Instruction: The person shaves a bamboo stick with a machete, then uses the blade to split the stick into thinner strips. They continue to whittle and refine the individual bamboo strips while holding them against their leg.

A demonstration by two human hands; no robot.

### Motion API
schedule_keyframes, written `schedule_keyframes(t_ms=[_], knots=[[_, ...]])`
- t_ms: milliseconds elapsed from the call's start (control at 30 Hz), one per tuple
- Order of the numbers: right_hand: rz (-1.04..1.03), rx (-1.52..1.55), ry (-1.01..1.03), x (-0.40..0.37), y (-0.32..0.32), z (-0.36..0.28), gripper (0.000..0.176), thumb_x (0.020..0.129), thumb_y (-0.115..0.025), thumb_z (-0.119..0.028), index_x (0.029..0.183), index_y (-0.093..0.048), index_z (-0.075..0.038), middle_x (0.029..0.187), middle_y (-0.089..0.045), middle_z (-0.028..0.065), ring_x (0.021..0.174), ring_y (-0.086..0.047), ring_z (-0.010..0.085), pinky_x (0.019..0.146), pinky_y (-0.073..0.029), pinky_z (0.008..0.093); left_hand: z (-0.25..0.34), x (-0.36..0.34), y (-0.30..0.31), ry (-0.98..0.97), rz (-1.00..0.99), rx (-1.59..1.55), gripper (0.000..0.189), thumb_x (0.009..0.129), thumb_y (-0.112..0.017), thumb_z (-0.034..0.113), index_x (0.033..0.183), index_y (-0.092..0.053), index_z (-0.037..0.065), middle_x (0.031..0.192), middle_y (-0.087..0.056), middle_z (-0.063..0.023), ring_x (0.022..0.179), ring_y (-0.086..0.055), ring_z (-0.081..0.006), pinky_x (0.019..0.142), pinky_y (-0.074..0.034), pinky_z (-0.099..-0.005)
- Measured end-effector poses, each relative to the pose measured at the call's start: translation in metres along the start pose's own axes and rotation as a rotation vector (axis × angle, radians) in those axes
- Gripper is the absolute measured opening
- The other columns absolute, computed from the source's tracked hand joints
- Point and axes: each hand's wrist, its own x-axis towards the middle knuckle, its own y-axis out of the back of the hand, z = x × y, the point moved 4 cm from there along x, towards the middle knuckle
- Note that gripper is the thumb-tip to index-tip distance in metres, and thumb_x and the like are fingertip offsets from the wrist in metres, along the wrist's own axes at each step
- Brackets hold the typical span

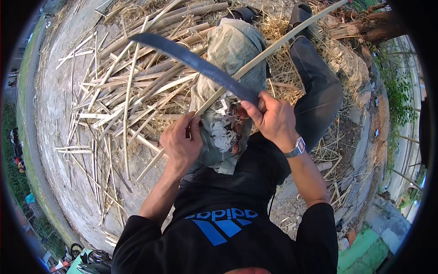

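A long pale wooden strip [273, 47] runs diagonally over my lap, from the lower left to the upper right. My left hand [183, 139] pinches it near its lower part. In my right hand [269, 114], which wears a wristwatch, is a dark curved blade [191, 59]; its handle is hidden in the fist. The blade crosses over the strip and points to the upper left. Whether the two touch is unclear. Under them a worn camouflage cloth [235, 43] covers one leg, with a torn, patchy area near my right hand.
Many split strips and sticks [130, 100] lie piled on the ground at the left. Straw [276, 27] is scattered near the feet. A tree stump or root [378, 27] stands at the upper right, beside rubble [351, 73].
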Motion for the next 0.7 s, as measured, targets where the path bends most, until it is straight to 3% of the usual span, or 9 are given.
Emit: schedule_keyframes(t_ms=[67,100,267,333,400,467,533,667,700], knots=[[0.048,0.169,-0.124,0.015,0.004,0.017,0.062,0.096,-0.062,-0.064,0.077,-0.062,-0.005,0.054,-0.062,0.0089,0.052,-0.065,0.0335,0.048,-0.050,0.0425,-0.003,0.002,-0.004,0.020,-0.002,-0.010,0.009,0.089,-0.073,0.008,0.098,-0.074,0.005,0.075,-0.071,-0.0111,0.056,-0.065,-0.0256,0.055,-0.049,-0.0358],[0.127,0.129,-0.065,0.016,0.005,0.011,0.062,0.097,-0.062,-0.063,0.080,-0.064,-0.003,0.054,-0.061,0.0107,0.052,-0.065,0.0356,0.049,-0.050,0.0426,-0.001,0.003,-0.004,0.013,0.016,0.010,0.008,0.090,-0.073,0.009,0.097,-0.074,0.006,0.074,-0.071,-0.0112,0.056,-0.065,-0.0257,0.055,-0.049,-0.0359],[0.042,0.188,-0.129,-0.002,-0.002,-0.006,0.061,0.096,-0.063,-0.063,0.081,-0.065,-0.004,0.056,-0.064,0.0110,0.054,-0.066,0.0348,0.049,-0.051,0.0420,0.001,-0.002,-0.005,-0.029,0.042,0.074,0.008,0.090,-0.073,0.011,0.097,-0.074,0.007,0.073,-0.070,-0.0120,0.057,-0.066,-0.0264,0.055,-0.049,-0.0360],[0.098,0.050,0.038,-0.004,-0.003,0.001,0.060,0.095,-0.065,-0.062,0.080,-0.064,-0.004,0.058,-0.065,0.0104,0.053,-0.067,0.0338,0.049,-0.051,0.0415,-0.002,-0.006,-0.004,-0.074,0.068,0.047,0.011,0.092,-0.072,0.006,0.102,-0.072,0.000,0.070,-0.070,-0.0129,0.059,-0.069,-0.0236,0.057,-0.051,-0.0327],[0.185,0.040,-0.075,0.018,0.014,0.025,0.061,0.097,-0.063,-0.061,0.077,-0.063,-0.004,0.056,-0.062,0.0090,0.053,-0.066,0.0334,0.048,-0.049,0.0429,0.001,-0.001,-0.003,-0.079,0.051,0.049,0.011,0.092,-0.072,0.005,0.101,-0.072,0.000,0.070,-0.070,-0.0130,0.059,-0.069,-0.0233,0.057,-0.051,-0.0327],[0.178,0.000,-0.143,0.029,0.019,0.034,0.060,0.099,-0.061,-0.059,0.078,-0.063,-0.003,0.054,-0.060,0.0093,0.053,-0.065,0.0340,0.048,-0.049,0.0440,0.003,-0.007,-0.001,-0.061,0.046,0.049,0.011,0.092,-0.072,0.005,0.101,-0.072,0.000,0.069,-0.070,-0.0130,0.059,-0.070,-0.0230,0.057,-0.051,-0.0327],[0.097,0.205,-0.129,0.022,0.016,0.023,0.061,0.099,-0.062,-0.060,0.078,-0.063,-0.003,0.053,-0.060,0.0095,0.053,-0.065,0.0344,0.049,-0.050,0.0438,0.002,-0.003,-0.003,0.007,0.038,0.013,0.010,0.093,-0.071,0.006,0.100,-0.072,0.000,0.069,-0.069,-0.0128,0.059,-0.069,-0.0219,0.057,-0.051,-0.0317],[0.104,-0.007,0.062,0.007,0.007,0.013,0.061,0.097,-0.062,-0.062,0.081,-0.064,-0.003,0.053,-0.059,0.0107,0.053,-0.066,0.0349,0.050,-0.050,0.0438,-0.010,-0.008,0.003,0.019,-0.011,0.010,0.010,0.094,-0.071,0.007,0.101,-0.073,0.000,0.071,-0.071,-0.0111,0.058,-0.068,-0.0186,0.056,-0.051,-0.0297],[0.182,0.019,-0.019,0.017,0.014,0.036,0.062,0.097,-0.061,-0.064,0.080,-0.064,-0.004,0.054,-0.059,0.0112,0.053,-0.066,0.0353,0.050,-0.050,0.0442,-0.017,-0.011,0.007,0.117,-0.058,-0.041,0.011,0.092,-0.073,0.009,0.099,-0.072,0.001,0.071,-0.072,-0.0117,0.057,-0.070,-0.0212,0.053,-0.051,-0.0318]])
